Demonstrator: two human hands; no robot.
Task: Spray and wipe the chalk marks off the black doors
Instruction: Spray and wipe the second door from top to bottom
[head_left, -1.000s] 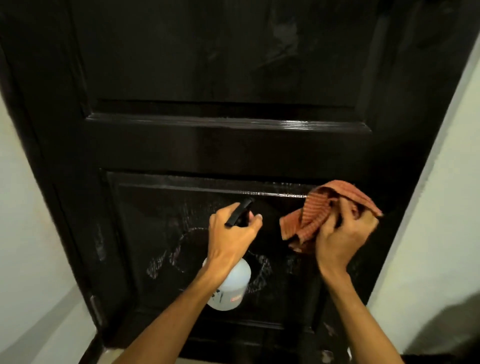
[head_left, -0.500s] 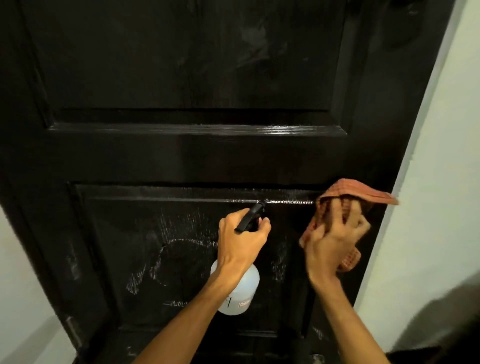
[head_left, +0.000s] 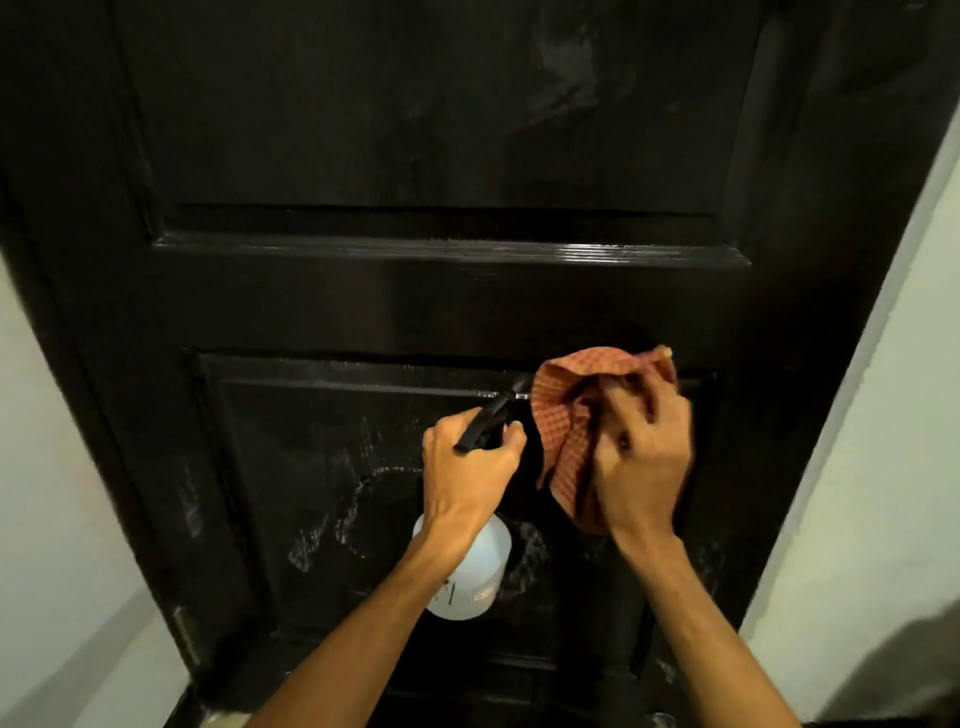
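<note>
A black panelled door (head_left: 447, 306) fills the view. White chalk marks (head_left: 337, 514) curve across its lower panel, some of them hidden behind my arms. My left hand (head_left: 467, 475) grips the black trigger head of a white spray bottle (head_left: 475, 577), with the nozzle pointing up and right at the panel. My right hand (head_left: 644, 467) presses a bunched orange checked cloth (head_left: 566, 410) against the upper right part of the lower panel, right next to the nozzle.
Pale walls (head_left: 852, 493) flank the door on both sides. A faint smear (head_left: 566, 62) shows on the upper panel. A hinge (head_left: 182, 631) sits on the door's lower left edge.
My right hand has moved the cloth left along the lower panel, close to the spray nozzle. My left hand keeps the bottle in about the same spot. The view has shifted slightly.
</note>
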